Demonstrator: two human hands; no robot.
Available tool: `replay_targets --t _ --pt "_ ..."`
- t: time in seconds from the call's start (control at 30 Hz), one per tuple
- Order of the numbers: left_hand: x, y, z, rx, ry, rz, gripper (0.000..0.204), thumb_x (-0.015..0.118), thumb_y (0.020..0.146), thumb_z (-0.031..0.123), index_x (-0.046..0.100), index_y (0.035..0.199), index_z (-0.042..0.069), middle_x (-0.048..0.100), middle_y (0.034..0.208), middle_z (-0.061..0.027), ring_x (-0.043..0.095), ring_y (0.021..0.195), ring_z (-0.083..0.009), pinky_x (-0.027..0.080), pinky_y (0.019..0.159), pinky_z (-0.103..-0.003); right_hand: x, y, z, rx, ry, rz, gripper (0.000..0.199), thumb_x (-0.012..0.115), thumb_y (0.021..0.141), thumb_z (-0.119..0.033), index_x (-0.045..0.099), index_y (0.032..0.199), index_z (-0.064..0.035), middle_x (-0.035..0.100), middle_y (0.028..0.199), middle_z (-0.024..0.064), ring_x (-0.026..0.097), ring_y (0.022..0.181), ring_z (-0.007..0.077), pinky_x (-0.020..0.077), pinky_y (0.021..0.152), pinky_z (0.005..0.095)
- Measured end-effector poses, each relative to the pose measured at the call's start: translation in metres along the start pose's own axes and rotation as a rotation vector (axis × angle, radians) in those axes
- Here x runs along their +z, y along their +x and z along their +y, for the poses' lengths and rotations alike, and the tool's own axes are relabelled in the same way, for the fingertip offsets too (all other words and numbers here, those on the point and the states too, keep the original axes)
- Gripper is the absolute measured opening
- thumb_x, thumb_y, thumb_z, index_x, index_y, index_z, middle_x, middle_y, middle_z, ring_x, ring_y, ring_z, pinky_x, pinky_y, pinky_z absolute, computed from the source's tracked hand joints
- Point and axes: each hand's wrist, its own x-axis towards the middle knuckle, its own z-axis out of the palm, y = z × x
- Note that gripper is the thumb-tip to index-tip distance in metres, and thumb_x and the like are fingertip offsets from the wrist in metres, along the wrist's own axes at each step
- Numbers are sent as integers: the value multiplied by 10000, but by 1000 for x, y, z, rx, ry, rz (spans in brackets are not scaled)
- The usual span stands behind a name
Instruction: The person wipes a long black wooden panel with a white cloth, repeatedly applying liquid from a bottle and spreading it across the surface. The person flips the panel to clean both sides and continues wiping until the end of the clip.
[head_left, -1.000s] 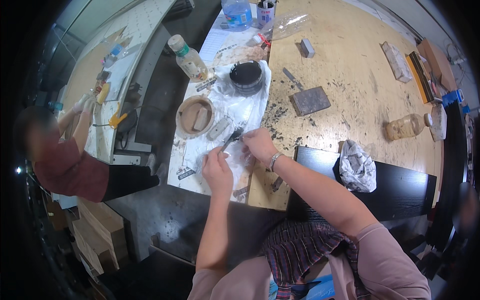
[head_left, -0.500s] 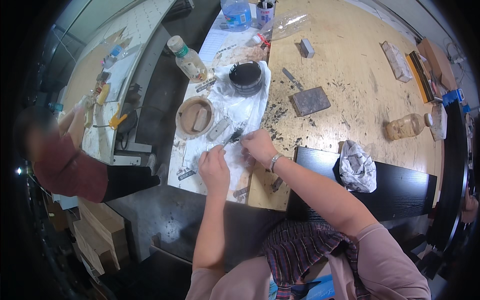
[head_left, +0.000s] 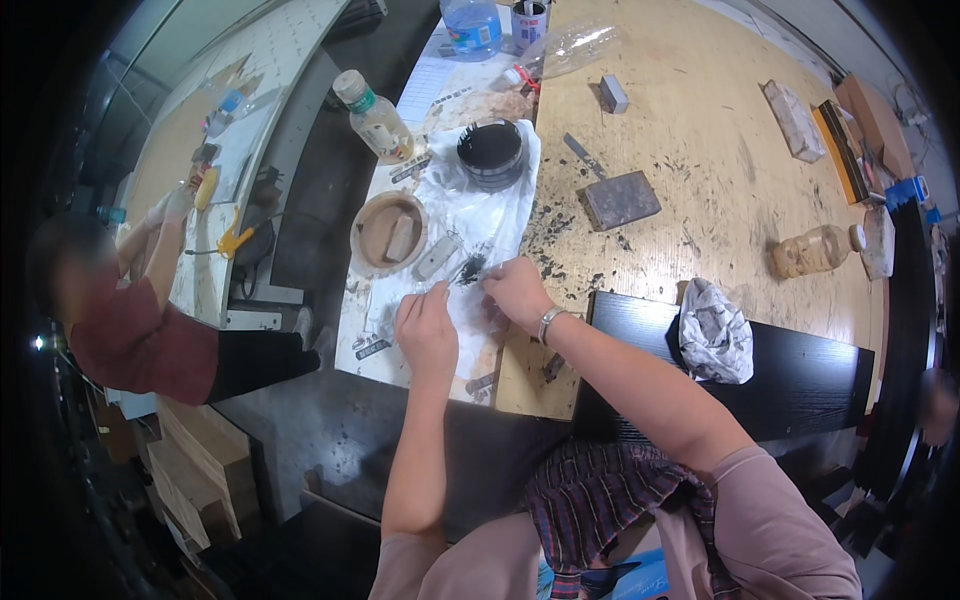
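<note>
My left hand [head_left: 427, 325] is closed in a pinch over the stained white sheet [head_left: 440, 190]; something thin seems to be at its fingertips, too small to name. Close by on the right, my right hand [head_left: 517, 293] is closed too, its fingertips pressed together; what they hold is hidden. Just beyond them lies a patch of black crumbs [head_left: 473, 268], with a grey block [head_left: 438, 257] beside it. A round wooden bowl [head_left: 361, 247] holds a pale bar [head_left: 402, 238]. Behind these stands a round black tub [head_left: 490, 155] with a black top.
To the right are a dark rectangular block [head_left: 622, 201], a knife [head_left: 583, 155], a crumpled cloth [head_left: 715, 335] on a black board [head_left: 800, 375], and a jar [head_left: 815, 252]. Bottles [head_left: 380, 125] stand at the back left. A person [head_left: 140, 320] works at another table.
My left hand has shifted slightly left, and its fingertips are a little farther from the right hand. The right hand has barely moved. The other person's arms have moved.
</note>
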Motion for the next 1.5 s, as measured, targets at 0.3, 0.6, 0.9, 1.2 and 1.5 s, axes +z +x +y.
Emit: replay_targets --t 0.3,0.6,0.9,1.2,1.5 --pt "-6 -2 3 -30 -5 -14 134 668 864 7 720 986 28 679 768 -117 611 741 -304 489 681 -416 -1 -6 -4 -20 -28 -7 216 591 913 -25 704 985 144 704 736 153 687 535 217 553 441 325" --pt "-3 -14 2 -82 -55 -11 146 644 886 21 721 1010 23 705 806 -129 620 740 -319 493 682 -434 -1 3 7 -74 -121 -1 220 606 927 -39 706 1006 141 702 730 144 690 562 188 562 493 315" --pt "2 -10 9 -131 -99 0 154 655 872 7 722 1009 15 711 818 -123 615 754 -322 493 690 -426 -1 4 9 -71 -113 1 217 601 932 -39 704 1000 140 702 726 145 687 540 198 559 466 319" --pt "-1 -7 3 -59 -53 -24 178 669 855 -7 732 1018 27 700 820 -120 610 758 -308 490 701 -416 -1 3 9 -93 -116 -7 215 588 931 -37 706 969 139 704 708 153 692 545 208 563 475 322" --pt "-8 0 3 -62 -14 -90 139 641 890 25 722 1002 41 724 829 -96 630 777 -300 503 719 -404 -2 2 11 -134 -163 24 205 612 914 -61 722 904 111 718 715 144 704 573 199 569 548 325"
